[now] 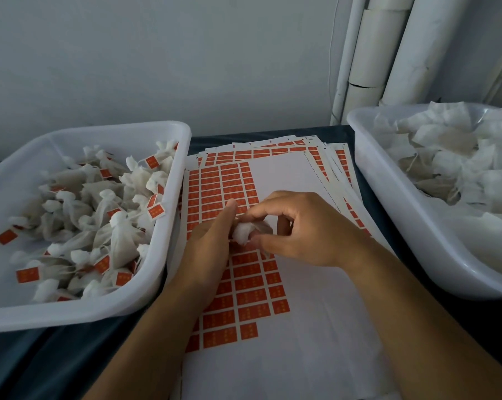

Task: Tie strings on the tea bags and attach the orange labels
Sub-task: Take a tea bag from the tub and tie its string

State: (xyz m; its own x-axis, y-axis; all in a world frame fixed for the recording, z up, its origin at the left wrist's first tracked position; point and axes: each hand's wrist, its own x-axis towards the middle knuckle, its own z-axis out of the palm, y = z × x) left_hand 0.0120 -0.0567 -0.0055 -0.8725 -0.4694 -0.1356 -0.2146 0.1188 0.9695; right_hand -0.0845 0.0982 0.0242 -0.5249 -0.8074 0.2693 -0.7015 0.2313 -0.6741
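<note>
On the dark counter point(388, 203), over the label sheet point(287, 180), a tea bag point(245, 230) is pinched between left hand point(212, 243) and right hand point(299, 226); orange labels point(244, 287) lie directly beneath both grips.

You could not read any text here. The orange labels point(238, 284) on the sheet point(301, 356) before you carried small pale marks, too blurred to make out as characters. The same faint marks showed on the labels tied to the tea bags point(94, 223) in the left tub point(169, 226), equally unreadable.
</note>
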